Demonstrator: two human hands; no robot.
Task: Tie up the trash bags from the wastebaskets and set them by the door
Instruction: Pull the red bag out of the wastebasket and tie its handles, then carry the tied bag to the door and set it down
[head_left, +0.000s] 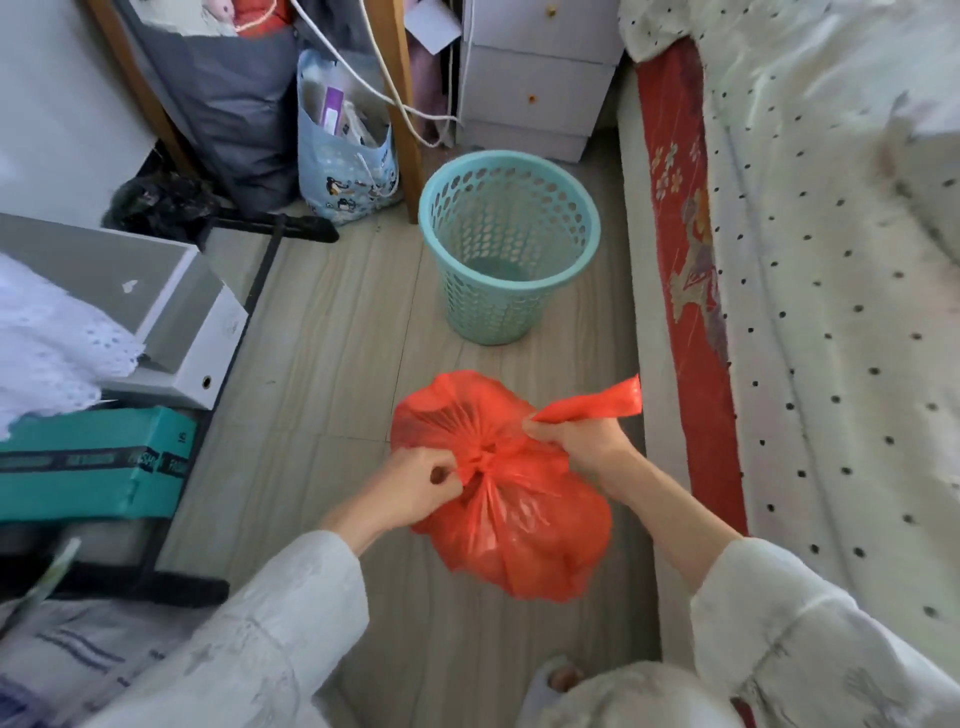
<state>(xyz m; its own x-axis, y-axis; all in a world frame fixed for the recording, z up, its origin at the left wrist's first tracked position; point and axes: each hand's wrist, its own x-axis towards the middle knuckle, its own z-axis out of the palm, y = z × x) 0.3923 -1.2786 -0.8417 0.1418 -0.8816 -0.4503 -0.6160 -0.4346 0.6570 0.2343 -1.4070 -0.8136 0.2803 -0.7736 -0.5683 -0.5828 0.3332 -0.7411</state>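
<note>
A full orange-red trash bag (511, 530) hangs above the wooden floor in the lower middle of the head view, its top gathered into a knot. My left hand (415, 486) pinches one end of the bag's top at the knot's left side. My right hand (579, 441) grips the other end, a strip of plastic that sticks out up and to the right. Beyond the bag, a teal perforated wastebasket (509, 244) stands upright on the floor with no liner in it.
A bed with a dotted white cover (831, 312) and a red patterned sheet runs along the right. Boxes, a teal carton (88, 462) and white lace cloth crowd the left. A blue shopping bag (345, 156), a dark bag and a white drawer unit (535, 78) stand at the back.
</note>
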